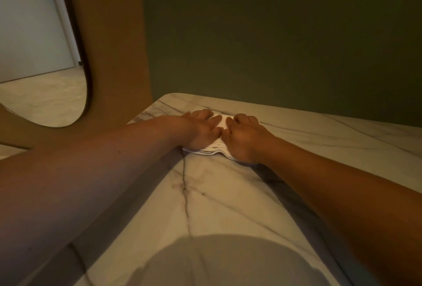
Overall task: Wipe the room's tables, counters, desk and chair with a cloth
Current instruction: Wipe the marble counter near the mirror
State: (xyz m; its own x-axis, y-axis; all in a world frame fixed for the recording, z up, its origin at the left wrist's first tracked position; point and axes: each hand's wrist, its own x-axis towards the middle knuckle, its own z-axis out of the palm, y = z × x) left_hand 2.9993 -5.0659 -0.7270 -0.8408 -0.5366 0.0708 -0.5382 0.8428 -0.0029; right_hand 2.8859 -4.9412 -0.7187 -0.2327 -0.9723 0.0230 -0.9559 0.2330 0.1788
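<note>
Two bare forearms reaching forward over a pale marble-look table [228,205] with dark veins. Left hand [201,128] and right hand [245,138] side by side, both pressing flat on a white cloth [213,148], fingers fairly straight, fingertips nearly meeting at the middle. Cloth bunched into folds between the hands, lying near the table's far left corner. Dark green wall [285,34] directly behind the table. Tan panel [114,45] to the left, holding a rounded mirror [41,80] that reflects a pale floor and a door. Rounded grey shadow on the near edge of the table.
</note>
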